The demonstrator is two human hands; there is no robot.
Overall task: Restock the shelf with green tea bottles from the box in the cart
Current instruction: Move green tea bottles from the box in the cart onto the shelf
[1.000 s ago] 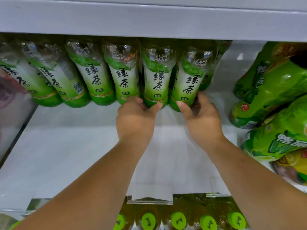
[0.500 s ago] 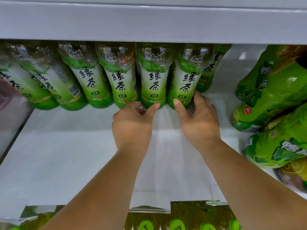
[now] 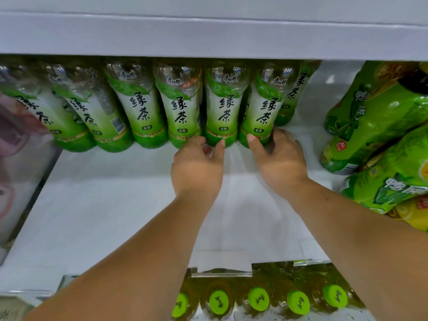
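A row of green tea bottles (image 3: 139,107) stands at the back of the white shelf (image 3: 104,205). My left hand (image 3: 196,165) is at the foot of the row. Its thumb presses the base of one green tea bottle (image 3: 222,112) and its curled fingers lie at the gap beside the neighbouring bottle (image 3: 180,112). My right hand (image 3: 280,161) grips the base of the rightmost front bottle (image 3: 264,112), thumb on its left side and fingers round its right. Another bottle (image 3: 294,93) stands behind that one.
Large green bottles (image 3: 375,117) lie stacked at the right end of the shelf. A grey shelf board (image 3: 208,35) hangs low over the row. Below the shelf's front edge, green-capped bottles (image 3: 258,298) show on the lower level. Pink packaging (image 3: 14,144) sits at far left.
Both hands stay at the bases of the same two bottles. The right thumb has slid a little lower on its bottle, and my view has shifted slightly downward.
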